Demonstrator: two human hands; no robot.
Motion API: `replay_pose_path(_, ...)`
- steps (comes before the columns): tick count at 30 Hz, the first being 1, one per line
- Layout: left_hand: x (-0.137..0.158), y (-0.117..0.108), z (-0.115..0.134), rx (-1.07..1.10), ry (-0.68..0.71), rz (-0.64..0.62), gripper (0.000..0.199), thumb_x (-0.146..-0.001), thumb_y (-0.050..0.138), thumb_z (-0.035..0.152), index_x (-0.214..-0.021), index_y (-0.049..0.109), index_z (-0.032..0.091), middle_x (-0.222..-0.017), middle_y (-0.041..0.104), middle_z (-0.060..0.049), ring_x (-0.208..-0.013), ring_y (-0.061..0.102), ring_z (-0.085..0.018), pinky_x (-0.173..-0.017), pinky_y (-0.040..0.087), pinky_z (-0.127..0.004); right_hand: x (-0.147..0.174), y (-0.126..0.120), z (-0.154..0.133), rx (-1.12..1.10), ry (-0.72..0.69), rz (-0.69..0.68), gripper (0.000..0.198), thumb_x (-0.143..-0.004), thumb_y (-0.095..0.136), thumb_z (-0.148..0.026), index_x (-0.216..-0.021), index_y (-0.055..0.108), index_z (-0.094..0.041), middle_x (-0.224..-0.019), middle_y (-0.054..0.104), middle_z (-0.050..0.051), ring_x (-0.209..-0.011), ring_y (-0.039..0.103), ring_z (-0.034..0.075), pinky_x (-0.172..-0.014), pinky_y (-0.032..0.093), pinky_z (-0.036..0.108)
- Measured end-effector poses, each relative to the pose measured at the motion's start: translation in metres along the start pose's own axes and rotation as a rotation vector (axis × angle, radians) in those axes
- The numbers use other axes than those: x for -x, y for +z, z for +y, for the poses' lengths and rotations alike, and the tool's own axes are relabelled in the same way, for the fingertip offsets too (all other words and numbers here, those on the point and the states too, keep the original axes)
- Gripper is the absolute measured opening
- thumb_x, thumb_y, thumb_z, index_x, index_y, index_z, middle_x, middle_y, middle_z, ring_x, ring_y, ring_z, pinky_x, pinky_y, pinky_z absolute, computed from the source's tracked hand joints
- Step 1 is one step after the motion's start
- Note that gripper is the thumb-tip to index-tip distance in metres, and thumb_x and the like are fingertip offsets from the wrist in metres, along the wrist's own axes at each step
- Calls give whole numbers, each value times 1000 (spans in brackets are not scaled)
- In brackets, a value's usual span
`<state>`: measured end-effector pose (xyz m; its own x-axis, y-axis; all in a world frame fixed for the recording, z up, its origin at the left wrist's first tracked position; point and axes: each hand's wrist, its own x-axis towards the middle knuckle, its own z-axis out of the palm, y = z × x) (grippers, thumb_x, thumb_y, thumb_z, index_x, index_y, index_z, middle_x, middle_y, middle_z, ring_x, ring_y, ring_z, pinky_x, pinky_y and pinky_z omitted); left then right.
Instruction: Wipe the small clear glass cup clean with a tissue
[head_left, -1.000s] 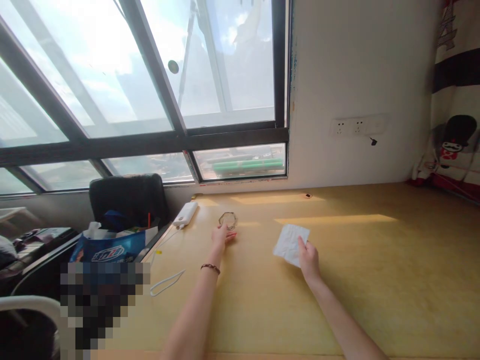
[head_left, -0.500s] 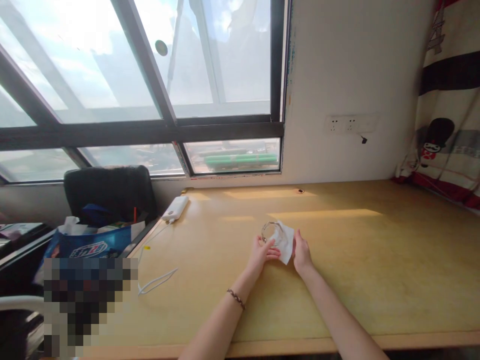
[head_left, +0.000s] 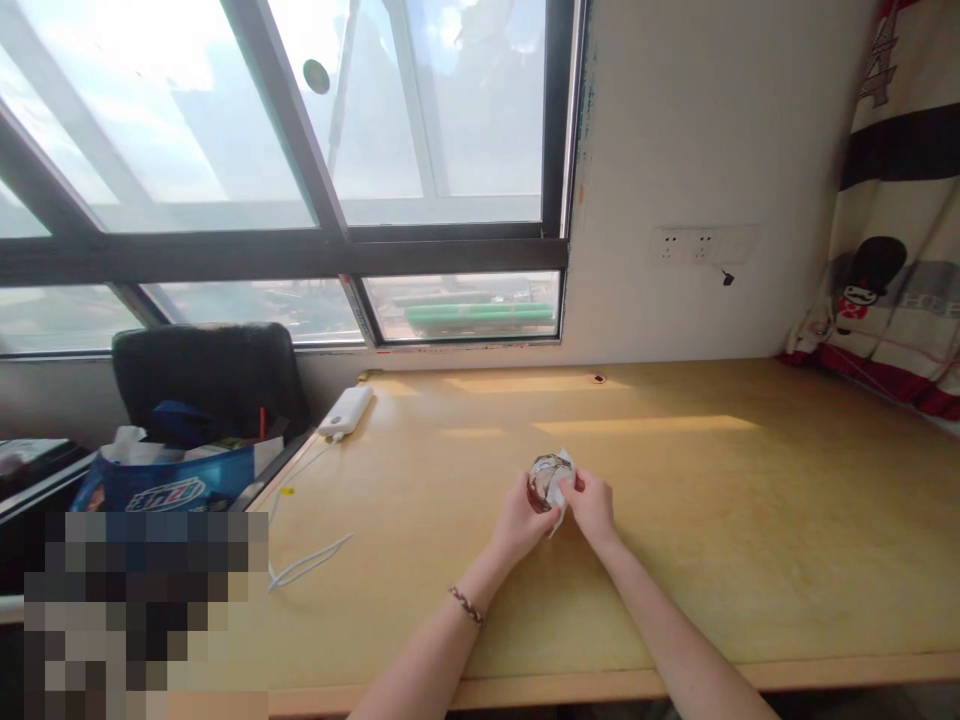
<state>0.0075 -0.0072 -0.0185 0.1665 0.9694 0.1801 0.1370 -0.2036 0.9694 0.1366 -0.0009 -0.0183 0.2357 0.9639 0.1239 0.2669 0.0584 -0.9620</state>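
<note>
Above the desk I hold a small round clear glass dish [head_left: 541, 474] with a patterned rim, tilted so that its round face shows. My left hand [head_left: 521, 518] is closed around its left and lower side. A white tissue [head_left: 557, 490] lies against the dish's right side, with one corner sticking up and another hanging down. My right hand [head_left: 592, 508] is closed on the tissue and presses it to the glass at the right edge. The fingers behind the dish are hidden. A braided bracelet [head_left: 466, 605] is on my left wrist.
The wooden desk [head_left: 712, 540] spreads around my hands. At its left edge lie a white power bank [head_left: 346, 412] and a white cable [head_left: 311, 560]. A blue bag [head_left: 180, 485] and a black chair [head_left: 210, 375] stand left of it. Sockets [head_left: 703, 245] are on the wall.
My right hand has moved left, from the tissue's outer edge onto the dish, and grips the tissue there. The dish has turned its face more towards me. The view has shifted slightly.
</note>
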Motion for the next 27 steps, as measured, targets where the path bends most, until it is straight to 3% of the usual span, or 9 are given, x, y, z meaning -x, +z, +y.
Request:
replay_pose_path(3,-1,-2,1,25,-95,-63,33,-62,62,29,-87,45,16,-53,51,5,-38,44,-7,-35,31,-17,4,-2,-6,266,-177,146,30,-73,47,-33,-80,67,-12,-68,67,9,-58,57,17,-59,41,25)
replay_pose_path(6,-3,-6,5,92,-156,-66,32,-60,63,26,-87,49,16,-51,50,5,-37,43,-8,-35,31,-18,4,-4,-11,259,-294,134,33,-76,43,-32,-96,63,-15,-82,67,9,-66,58,17,-65,41,24)
replay_pose_path(12,-1,-7,10,229,-144,88,33,-51,71,27,-78,55,17,-60,58,0,-58,53,-14,-52,40,-21,-9,-6,-3,64,-53,-134,26,-65,54,-32,-74,68,-12,-65,67,4,-58,57,17,-52,40,22)
replay_pose_path(16,-1,-8,14,125,-100,47,39,-56,68,34,-90,57,18,-65,60,-1,-64,55,-16,-56,43,-23,-11,-3,9,5,88,-51,28,-60,57,-33,-71,68,-10,-60,65,3,-56,56,17,-49,39,21)
replay_pose_path(19,-2,-7,19,81,25,-5,45,-60,66,33,-101,56,18,-91,61,-6,-85,54,-20,-70,44,-26,-9,-1,14,18,133,-4,31,-60,56,-36,-67,68,-9,-53,61,1,-52,54,15,-45,36,20)
replay_pose_path(23,-1,0,19,269,70,-103,62,-61,67,28,-117,44,16,-113,53,-10,-104,48,-23,-89,37,-31,-5,2,16,43,148,-2,31,-61,55,-38,-59,66,-9,-45,56,0,-47,51,14,-42,32,19)
replay_pose_path(27,-3,0,13,378,4,-106,79,-58,69,24,-126,30,18,-116,51,-11,-101,52,-22,-87,39,-32,-4,4,16,65,147,-25,31,-60,55,-38,-55,65,-10,-40,52,-1,-43,48,12,-41,30,19)
